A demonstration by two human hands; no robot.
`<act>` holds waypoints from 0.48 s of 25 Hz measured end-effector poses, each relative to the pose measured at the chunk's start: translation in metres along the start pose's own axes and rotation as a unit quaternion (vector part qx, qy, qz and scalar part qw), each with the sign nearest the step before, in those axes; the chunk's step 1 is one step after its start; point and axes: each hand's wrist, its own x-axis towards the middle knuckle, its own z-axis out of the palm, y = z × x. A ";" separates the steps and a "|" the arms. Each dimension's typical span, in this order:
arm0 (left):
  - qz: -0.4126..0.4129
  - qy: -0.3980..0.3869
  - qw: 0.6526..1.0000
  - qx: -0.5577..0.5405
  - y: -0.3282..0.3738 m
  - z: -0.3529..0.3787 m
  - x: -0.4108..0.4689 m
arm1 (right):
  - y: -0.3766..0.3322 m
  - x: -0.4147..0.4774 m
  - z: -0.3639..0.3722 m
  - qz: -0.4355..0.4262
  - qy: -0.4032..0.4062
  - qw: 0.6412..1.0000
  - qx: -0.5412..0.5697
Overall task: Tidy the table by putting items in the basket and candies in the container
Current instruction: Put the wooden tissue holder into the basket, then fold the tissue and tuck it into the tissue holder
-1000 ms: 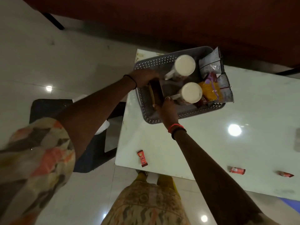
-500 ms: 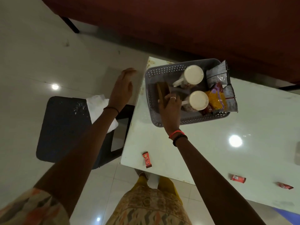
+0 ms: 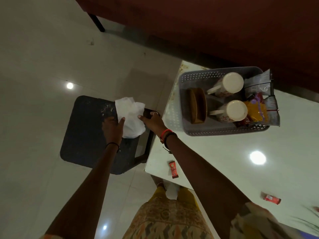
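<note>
L hand [image 3: 113, 128] is out over the stool [image 3: 82, 135]. Its fingers are fairly straight, tips touching the left edge of the white wad [image 3: 130, 114], w/ no firm hold that I can see. R hand [image 3: 152, 120] is at the wad's right edge, fingers bent, one tip against it. Can't tell if it pinches or only touches. Wad = crumpled cloth or thin bag, can't tell which. It lies on the stool's far-right corner, just left of the table [image 3: 224, 161].

Basket [image 3: 188, 78] sits on the table's far-left corner, right of the hands. Inside it: a brown dish [image 3: 197, 106] on edge at left, two mugs [image 3: 233, 82] in the middle, packets [image 3: 257, 107] at right. It looks full, so the items part is prob. done.

Candy [image 3: 173, 169] lies near the table's near-left corner, just beside the R forearm. Second candy [image 3: 271, 199] is well to the right, by the near edge. Neither is picked up, and no plain container is in view.

Step in hand, as I judge it: fetching the wad, poss. to hold the candies.

Next move: get a proper grip on both edges, lift it clear of the stool and carry it right onto the table. It looks limp and will sag, so both hands are needed to keep it spread. Then gather the candies.
</note>
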 end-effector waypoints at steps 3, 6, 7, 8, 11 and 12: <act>-0.015 0.007 0.999 -0.043 -0.001 0.004 -0.004 | 0.000 0.013 0.016 0.025 -0.023 0.999 0.016; -0.023 0.029 0.997 -0.074 0.003 0.008 -0.002 | 0.002 0.018 0.027 0.024 -0.016 0.999 0.023; -0.029 0.022 0.995 -0.093 0.005 0.009 -0.001 | 0.004 0.019 0.031 0.021 -0.014 0.999 0.020; -0.046 0.010 0.992 -0.114 0.007 0.007 -0.001 | 0.005 0.019 0.034 0.018 -0.008 1.000 0.014; -0.094 -0.019 0.982 -0.165 0.006 0.005 0.004 | 0.009 0.019 0.038 0.006 0.016 1.000 0.005; -0.095 -0.038 0.982 -0.160 0.007 0.003 0.004 | 0.010 0.018 0.037 0.005 0.017 1.000 0.013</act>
